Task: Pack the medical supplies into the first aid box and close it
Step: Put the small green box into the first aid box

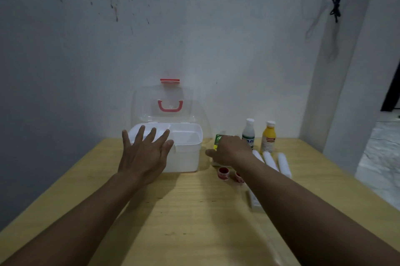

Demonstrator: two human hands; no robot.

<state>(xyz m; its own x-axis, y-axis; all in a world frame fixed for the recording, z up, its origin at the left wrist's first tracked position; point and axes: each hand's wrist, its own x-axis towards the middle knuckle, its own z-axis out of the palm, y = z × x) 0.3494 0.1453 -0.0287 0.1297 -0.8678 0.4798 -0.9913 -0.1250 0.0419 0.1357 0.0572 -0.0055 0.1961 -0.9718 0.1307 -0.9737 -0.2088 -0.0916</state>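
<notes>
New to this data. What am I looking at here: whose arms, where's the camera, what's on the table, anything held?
No robot here: these are a person's two bare arms, filmed by one wide-angle camera worn on the head, looking forward and down. On the wooden table stands a white first aid box, its clear lid with a red handle standing open. The left hand, fingers spread, is at the box's front left corner, holding nothing. The right hand is closing around a green carton; whether it is lifted cannot be told. Beside it: a white bottle, a yellow bottle, three white rolls, two small red-and-white tape rolls, and a flat white packet partly hidden by the forearm.
</notes>
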